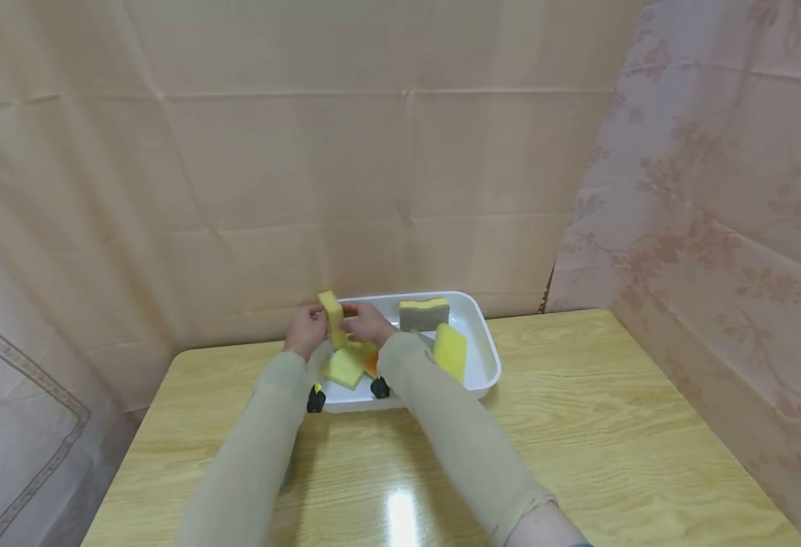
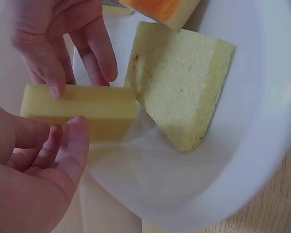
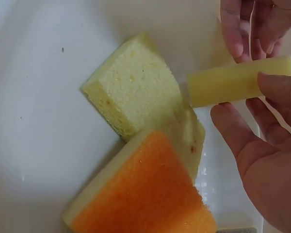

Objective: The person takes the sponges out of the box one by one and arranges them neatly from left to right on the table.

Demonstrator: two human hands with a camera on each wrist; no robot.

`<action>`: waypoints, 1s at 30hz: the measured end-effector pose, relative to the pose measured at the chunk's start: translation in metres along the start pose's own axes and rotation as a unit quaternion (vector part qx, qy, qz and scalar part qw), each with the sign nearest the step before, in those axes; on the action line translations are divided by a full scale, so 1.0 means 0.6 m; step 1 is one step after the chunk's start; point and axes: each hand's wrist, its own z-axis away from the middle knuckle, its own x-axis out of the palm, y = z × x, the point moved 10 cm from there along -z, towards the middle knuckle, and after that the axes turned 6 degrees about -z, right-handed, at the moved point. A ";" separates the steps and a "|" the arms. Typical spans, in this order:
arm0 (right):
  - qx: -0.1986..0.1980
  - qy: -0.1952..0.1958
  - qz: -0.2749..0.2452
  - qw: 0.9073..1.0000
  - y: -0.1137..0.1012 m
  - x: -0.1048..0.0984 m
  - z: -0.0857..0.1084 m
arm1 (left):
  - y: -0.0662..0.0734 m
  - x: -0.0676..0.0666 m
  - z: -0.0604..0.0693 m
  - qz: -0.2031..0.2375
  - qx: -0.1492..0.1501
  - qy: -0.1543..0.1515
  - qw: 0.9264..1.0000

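Observation:
Both hands hold one yellow sponge block [image 1: 332, 319] [image 2: 106, 109] [image 3: 223, 85] from its two sides, above the left end of a white tray [image 1: 484, 334] [image 2: 184, 213] [image 3: 19, 145]. The left hand [image 1: 305, 332] [image 2: 34, 184] touches it with fingertips on one side. The right hand [image 1: 369, 325] [image 2: 63, 29] [image 3: 271, 155] pinches it between thumb and fingers on the other. A pale yellow sponge [image 1: 343, 367] [image 2: 177, 82] [image 3: 136, 87] lies in the tray below them, beside an orange-faced sponge [image 1: 372, 363] [image 2: 157, 7] [image 3: 145, 189].
A grey-and-yellow sponge [image 1: 424, 316] stands at the tray's back, with a bright yellow sponge [image 1: 450, 351] at its right. The tray sits on a wooden table [image 1: 578, 425] against a beige curtain [image 1: 373, 167]. Something partly hidden [image 1: 287, 477] is beside the left sleeve.

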 end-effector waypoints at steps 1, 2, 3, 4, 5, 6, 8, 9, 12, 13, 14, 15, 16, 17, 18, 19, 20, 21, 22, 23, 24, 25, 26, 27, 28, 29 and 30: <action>-0.002 0.001 -0.002 1.000 -0.002 0.000 -0.001 | 0.002 -0.002 0.000 -0.001 0.005 0.003 1.000; -0.005 0.001 -0.003 1.000 -0.005 -0.001 -0.001 | 0.004 -0.004 0.000 -0.002 0.009 0.008 1.000; -0.009 0.002 -0.004 1.000 -0.007 -0.002 -0.002 | 0.006 -0.006 -0.001 0.000 0.014 0.011 1.000; -0.013 0.002 -0.004 1.000 -0.010 -0.003 -0.003 | 0.007 -0.007 -0.001 0.004 0.016 0.014 1.000; -0.016 0.004 -0.003 1.000 -0.012 -0.005 -0.003 | 0.011 -0.008 -0.001 0.008 0.022 0.016 1.000; -0.016 0.007 0.000 1.000 -0.014 -0.008 -0.002 | 0.013 -0.009 0.000 0.013 0.025 0.016 0.999; -0.018 0.011 0.005 1.000 -0.018 -0.013 0.001 | 0.018 -0.007 0.001 0.032 0.027 0.012 0.999; -0.019 0.013 0.005 1.000 -0.020 -0.015 0.004 | 0.020 -0.005 0.002 0.044 0.028 0.008 0.999; -0.018 0.019 0.001 1.000 -0.023 -0.024 0.013 | 0.025 0.001 0.005 0.068 0.027 0.001 0.997; -0.020 0.022 -0.006 1.000 -0.024 -0.028 0.016 | 0.027 0.003 0.005 0.073 0.029 0.000 0.997; -0.022 0.023 -0.015 0.999 -0.025 -0.032 0.017 | 0.029 0.004 0.005 0.072 0.033 0.002 0.997; -0.025 0.024 -0.024 0.999 -0.025 -0.036 0.019 | 0.032 0.004 0.005 0.067 0.038 0.005 0.997; -0.028 0.024 -0.033 0.999 -0.026 -0.040 0.019 | 0.036 0.004 0.005 0.064 0.044 0.008 0.997; -0.033 0.024 -0.045 0.998 -0.027 -0.044 0.020 | 0.040 0.002 0.006 0.062 0.050 0.011 0.997; -0.038 0.024 -0.056 0.997 -0.030 -0.048 0.021 | 0.044 0.001 0.006 0.060 0.056 0.014 0.997; -0.042 0.023 -0.069 0.996 -0.034 -0.050 0.023 | 0.049 -0.002 0.007 0.057 0.063 0.018 0.996; -0.047 0.019 -0.080 0.996 -0.038 -0.052 0.025 | 0.054 -0.004 0.008 0.055 0.069 0.022 0.996; -0.050 0.016 -0.092 0.994 -0.041 -0.053 0.028 | 0.059 -0.007 0.011 0.054 0.074 0.024 0.995; -0.052 0.014 -0.100 0.993 -0.044 -0.054 0.031 | 0.062 -0.008 0.012 0.055 0.079 0.026 0.995; -0.052 0.013 -0.108 0.993 -0.047 -0.055 0.036 | 0.066 -0.010 0.014 0.054 0.083 0.028 0.995; -0.051 0.011 -0.117 0.992 -0.047 -0.056 0.039 | 0.068 -0.011 0.015 0.052 0.086 0.030 0.994; -0.049 0.009 -0.126 0.991 -0.047 -0.057 0.042 | 0.070 -0.012 0.017 0.050 0.090 0.031 0.994; -0.046 0.009 -0.133 0.990 -0.046 -0.059 0.046 | 0.072 -0.012 0.019 0.048 0.092 0.031 0.994; -0.044 0.009 -0.136 0.990 -0.045 -0.062 0.049 | 0.074 -0.012 0.020 0.047 0.093 0.030 0.994; -0.043 0.010 -0.138 0.989 -0.045 -0.064 0.052 | 0.075 -0.011 0.022 0.050 0.092 0.026 0.994; -0.043 0.010 -0.142 0.989 -0.045 -0.067 0.055 | 0.076 -0.009 0.024 0.053 0.092 0.022 0.994; -0.043 0.010 -0.144 0.989 -0.047 -0.069 0.059 | 0.077 -0.008 0.025 0.058 0.089 0.017 0.994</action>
